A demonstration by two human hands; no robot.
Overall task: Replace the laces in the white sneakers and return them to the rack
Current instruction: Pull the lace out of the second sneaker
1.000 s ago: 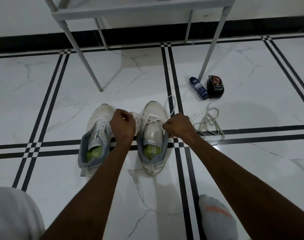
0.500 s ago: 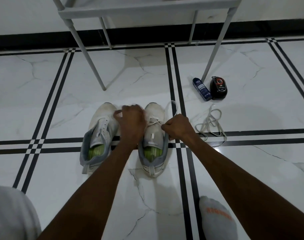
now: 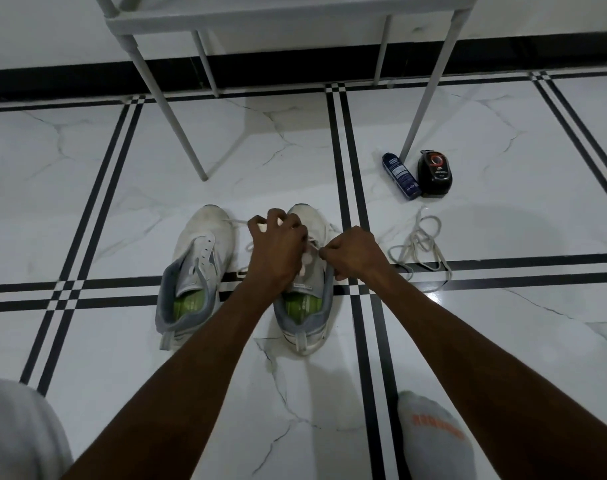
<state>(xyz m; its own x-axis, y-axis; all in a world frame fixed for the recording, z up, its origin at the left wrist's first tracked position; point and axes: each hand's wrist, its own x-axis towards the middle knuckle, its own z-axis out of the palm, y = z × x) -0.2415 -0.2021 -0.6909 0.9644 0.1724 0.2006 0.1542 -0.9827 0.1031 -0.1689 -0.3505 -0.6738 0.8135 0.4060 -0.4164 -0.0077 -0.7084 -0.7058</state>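
Right sneaker point(image 3: 307, 306), green insole inside | lace point(image 3: 241, 221) pinched by left hand point(image 3: 278, 244) and right hand point(image 3: 352, 254) above it | old lace point(image 3: 421, 244) at 3 o'clock

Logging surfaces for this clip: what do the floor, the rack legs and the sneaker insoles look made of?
Floor: glossy marble or marble-look tile, with grey veins, black inlay stripes and reflections. Rack legs: smooth light-grey tubes, probably painted metal, possibly plastic. Insoles, seen in the left sneaker: matte green, likely foam or fabric; too small to settle.
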